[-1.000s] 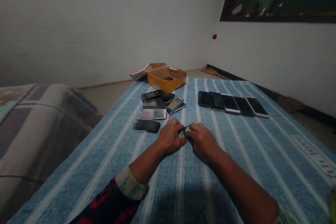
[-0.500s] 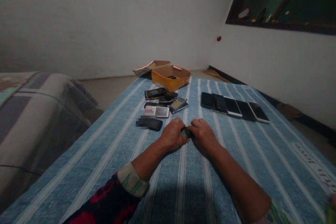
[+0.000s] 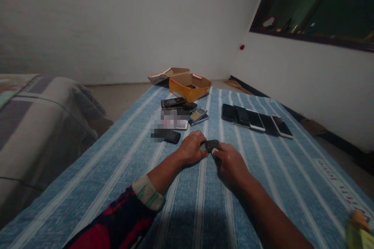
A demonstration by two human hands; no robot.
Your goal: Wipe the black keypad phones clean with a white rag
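Note:
Between my hands, low over the striped cloth [image 3: 187, 186], is a small dark phone [image 3: 212, 146] with a greenish part at its left end. My left hand [image 3: 192, 148] is closed on that left end. The fingers of my right hand [image 3: 229, 158] pinch the phone's lower right edge, so more of its dark surface shows. Beyond my left hand lies a group of old phones, among them a blue-grey keypad phone [image 3: 198, 114], a dark phone [image 3: 173, 102] and a black phone [image 3: 173, 137] at the near side, partly blurred out.
An open orange box [image 3: 189, 92] stands at the far end with a dark item inside. To the right, several larger phones [image 3: 256, 120] lie in an overlapping row. A covered piece of furniture [image 3: 58, 124] is at left. Something yellow-green [image 3: 359, 231] shows at bottom right.
My right hand has shifted down and slightly right, from over the phone's end to its lower edge, uncovering more of the phone. My left hand stays closed on it. The view has shifted slightly.

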